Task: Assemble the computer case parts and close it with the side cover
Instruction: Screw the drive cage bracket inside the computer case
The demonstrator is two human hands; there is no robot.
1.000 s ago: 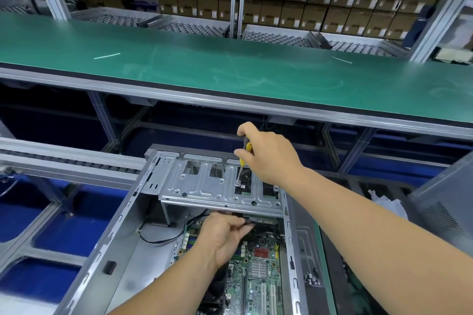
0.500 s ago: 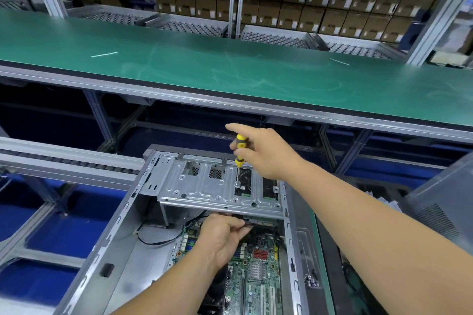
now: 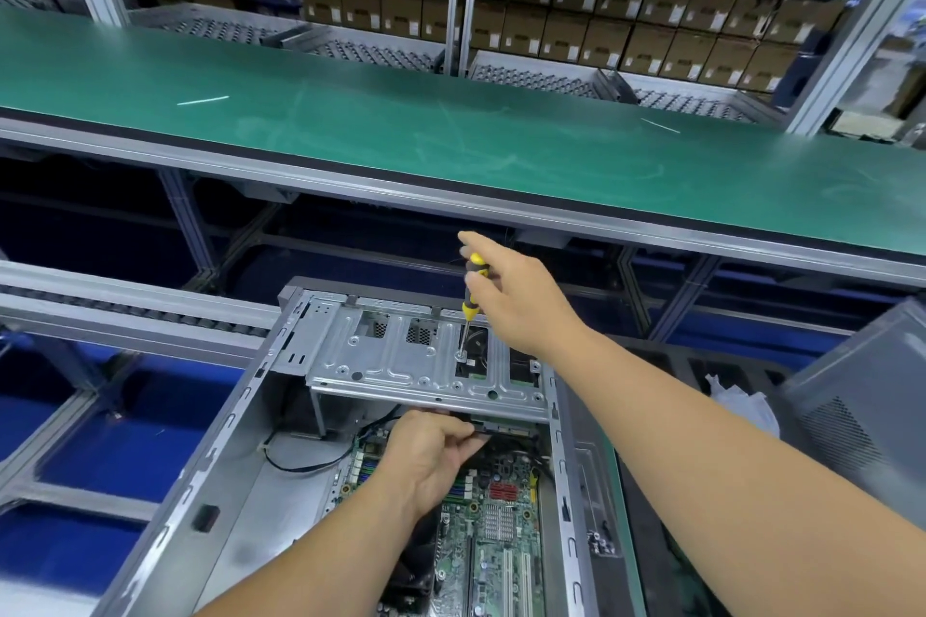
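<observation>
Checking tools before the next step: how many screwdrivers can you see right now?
1. The screwdriver, yellow and black, is held upright in the right hand, its tip down on the drive bracket of the computer case. Others could lie out of view.

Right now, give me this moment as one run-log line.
step: screwing drive bracket | right hand: holds screwdriver, tip on screw | left hand: grips part under bracket | side cover: not on

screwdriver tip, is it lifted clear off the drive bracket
No: the screwdriver, held upright by the right hand, has its tip down on a screw in the drive bracket.
</observation>
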